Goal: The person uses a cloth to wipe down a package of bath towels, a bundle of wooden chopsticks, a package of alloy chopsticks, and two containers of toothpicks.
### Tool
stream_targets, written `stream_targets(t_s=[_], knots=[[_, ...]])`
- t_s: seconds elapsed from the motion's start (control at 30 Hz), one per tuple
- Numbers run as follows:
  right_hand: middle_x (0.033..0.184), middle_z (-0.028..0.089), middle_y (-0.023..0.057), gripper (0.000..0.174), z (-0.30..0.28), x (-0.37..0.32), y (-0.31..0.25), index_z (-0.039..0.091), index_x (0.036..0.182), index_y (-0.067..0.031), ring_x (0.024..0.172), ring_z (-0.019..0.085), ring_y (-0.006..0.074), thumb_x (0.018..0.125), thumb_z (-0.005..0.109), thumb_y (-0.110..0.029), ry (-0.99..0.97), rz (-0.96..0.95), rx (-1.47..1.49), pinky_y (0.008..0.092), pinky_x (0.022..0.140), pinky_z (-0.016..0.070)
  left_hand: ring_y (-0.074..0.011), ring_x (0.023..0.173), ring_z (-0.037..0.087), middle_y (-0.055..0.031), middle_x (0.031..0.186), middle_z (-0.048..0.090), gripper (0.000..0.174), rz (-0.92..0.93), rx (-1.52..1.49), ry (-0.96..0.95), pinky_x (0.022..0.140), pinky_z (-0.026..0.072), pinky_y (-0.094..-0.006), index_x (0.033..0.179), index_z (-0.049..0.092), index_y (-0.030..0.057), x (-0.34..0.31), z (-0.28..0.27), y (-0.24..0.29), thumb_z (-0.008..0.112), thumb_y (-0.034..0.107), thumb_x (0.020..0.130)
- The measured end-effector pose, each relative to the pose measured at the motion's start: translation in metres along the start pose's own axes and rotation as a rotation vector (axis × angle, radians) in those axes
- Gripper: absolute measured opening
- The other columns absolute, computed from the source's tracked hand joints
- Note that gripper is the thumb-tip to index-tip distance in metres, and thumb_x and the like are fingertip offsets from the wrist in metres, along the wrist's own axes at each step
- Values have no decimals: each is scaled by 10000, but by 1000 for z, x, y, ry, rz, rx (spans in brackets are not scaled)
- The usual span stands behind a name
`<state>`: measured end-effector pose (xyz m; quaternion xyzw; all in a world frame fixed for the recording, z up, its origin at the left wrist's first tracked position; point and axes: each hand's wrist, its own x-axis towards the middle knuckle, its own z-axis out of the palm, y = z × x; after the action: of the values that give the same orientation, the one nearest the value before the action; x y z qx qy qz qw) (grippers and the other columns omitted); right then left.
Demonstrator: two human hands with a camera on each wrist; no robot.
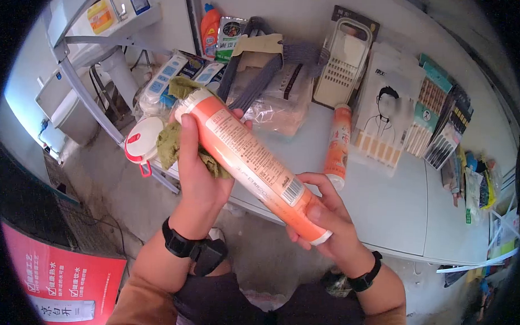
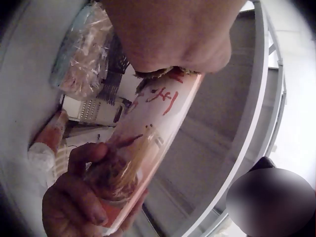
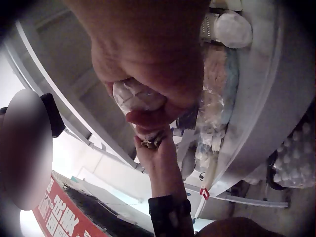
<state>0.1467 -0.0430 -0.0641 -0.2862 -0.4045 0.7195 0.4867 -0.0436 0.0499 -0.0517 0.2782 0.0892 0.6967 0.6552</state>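
A long cylindrical pack of dried noodles [image 1: 251,162], orange and white with printed text and a barcode, is held tilted in front of the table. My left hand [image 1: 201,180] grips its upper end, together with a crumpled green cloth [image 1: 168,145] that sticks out beside the fingers. Around the lower orange end, my right hand [image 1: 333,222] curls with its thumb on the label. In the left wrist view the pack's other side [image 2: 131,158] shows a printed bowl of noodles. A similar noodle pack [image 1: 337,145] lies on the table beyond.
On the white table [image 1: 390,207] lie a packaged grater [image 1: 342,62], grey knitted straps [image 1: 260,76], a clear bag with a man's outline [image 1: 385,109], and packs of chopsticks [image 1: 425,105]. An orange bottle [image 1: 209,32] and a white lidded container [image 1: 146,137] stand left. A red box [image 1: 67,276] is lower left.
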Motion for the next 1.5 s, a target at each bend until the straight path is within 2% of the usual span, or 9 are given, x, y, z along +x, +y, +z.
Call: stream_targets(t_s=[0.67,0.87,0.93,1.03,1.07,1.1,1.33,1.47,1.5], knots=[[1064,572,165,564,0,0,9,315,1335,-96,695,618,194,887,624,-244,-52,-14,151,243,459,451,-310,1074,570,-200,1148,566,630,-72,76,-139,946,471,-448,1260,433,16,-10,9,-5,491,534,905],[1118,550,160,543,6,3,26,307,1326,-87,850,629,231,903,612,-239,-127,-118,151,310,675,527,-305,1058,592,-200,1124,581,766,-372,254,-324,886,512,-461,1310,373,21,-23,-7,-15,634,537,809],[1146,539,148,513,4,6,33,328,1312,-70,983,593,236,904,611,-203,-11,-238,-180,342,835,488,-303,1033,607,-191,1097,597,764,-433,225,-341,873,521,-458,1307,379,24,-23,-11,-13,664,514,796],[1162,529,139,468,-1,5,27,363,1280,-55,1077,541,220,896,614,-149,101,-276,-556,347,896,446,-247,993,625,-155,1036,619,660,-378,416,-228,860,525,-410,1245,453,24,-26,-2,-3,684,458,805],[1162,529,139,468,-3,4,21,363,1280,-55,1077,541,220,896,614,-149,95,-278,-557,347,896,446,-241,995,612,-154,1064,607,585,-370,642,-255,851,510,-377,1232,449,-3,-28,3,2,693,318,808],[1156,523,144,442,-5,2,12,381,1253,-53,1065,533,220,890,617,-142,183,-459,-615,349,878,446,-235,997,600,-154,1092,595,525,-363,866,-281,842,495,-344,1219,445,-30,-31,8,5,702,179,811],[1049,508,147,457,-11,-31,-29,415,1171,-49,951,505,215,844,667,-243,391,-1292,-904,337,792,431,-249,986,558,-99,1070,574,644,-19,1213,-841,869,438,-353,1229,504,80,-41,34,-10,776,142,648],[981,535,93,323,7,-54,-43,558,1014,-98,867,535,228,787,727,-255,344,-1227,-1252,335,752,447,-267,814,601,-87,953,604,701,245,1245,-818,713,502,-328,1223,543,106,-46,36,-15,836,203,594],[976,545,70,249,11,-53,-37,624,941,-115,842,542,227,738,745,-192,416,-1246,-1105,334,732,450,-267,814,601,-87,953,604,701,238,1245,-827,713,502,-328,1223,543,106,-47,36,-16,836,203,594]])
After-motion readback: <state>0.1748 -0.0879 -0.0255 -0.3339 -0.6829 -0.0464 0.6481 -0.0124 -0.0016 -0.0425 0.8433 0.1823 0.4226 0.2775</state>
